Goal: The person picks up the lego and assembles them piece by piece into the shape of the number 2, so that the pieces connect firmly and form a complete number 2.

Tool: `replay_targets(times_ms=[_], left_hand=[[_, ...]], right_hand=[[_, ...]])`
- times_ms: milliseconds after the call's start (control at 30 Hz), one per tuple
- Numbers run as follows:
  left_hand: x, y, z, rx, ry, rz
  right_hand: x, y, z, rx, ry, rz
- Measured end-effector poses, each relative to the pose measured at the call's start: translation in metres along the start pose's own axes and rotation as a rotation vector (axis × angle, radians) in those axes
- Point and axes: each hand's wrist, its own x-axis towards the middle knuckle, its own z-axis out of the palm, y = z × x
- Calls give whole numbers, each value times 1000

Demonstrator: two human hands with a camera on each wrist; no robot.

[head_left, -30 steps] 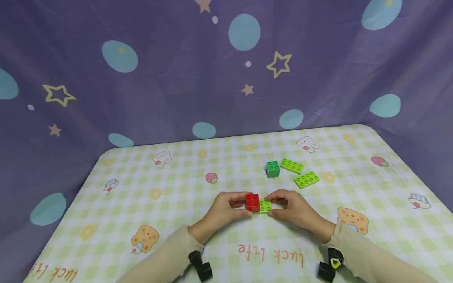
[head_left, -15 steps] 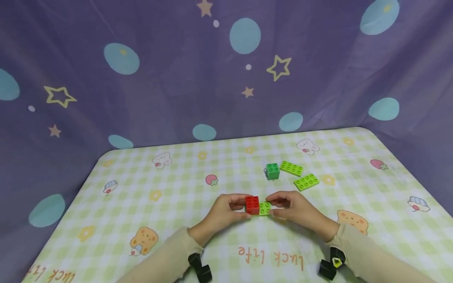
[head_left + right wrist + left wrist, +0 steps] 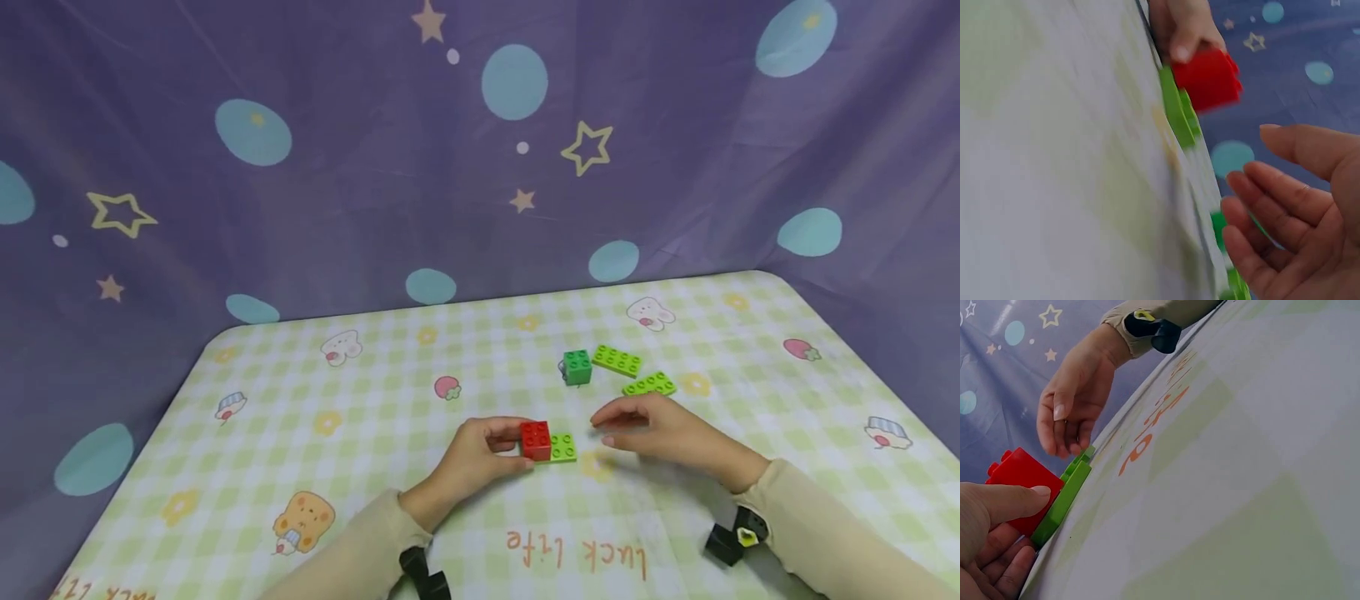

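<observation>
A red toy brick sits on the left half of a flat light green brick plate, whose right studs show. My left hand holds the red brick from its left side, thumb at the near face and fingers behind, as the left wrist view also shows. To the right of the plate, my right hand is held apart from it with nothing between its thumb and fingers. In the right wrist view its fingers are spread and loosely bent.
Behind the hands stands a dark green brick. Beside it lie two more light green plates, one at the back and one nearer, partly hidden by the right hand. A checked cloth covers the table; a purple curtain hangs behind.
My right hand has let go of the light green plate's right end and moved right, away from it. The left hand has stayed at the red brick.
</observation>
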Motion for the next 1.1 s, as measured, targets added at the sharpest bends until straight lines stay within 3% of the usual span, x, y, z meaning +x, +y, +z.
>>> replay_targets(times_ms=[267, 400, 567, 1100], left_hand=[[3, -3, 2, 0, -4, 20], [-2, -5, -2, 2, 13, 30], [0, -5, 0, -22, -3, 47], [-1, -3, -2, -5, 3, 35]], right_hand=[[-9, 16, -38, 52, 98, -55], [-3, 20, -47, 81, 109, -89], [-6, 28, -60, 15, 169, -119], [-13, 36, -76, -37, 219, 40]])
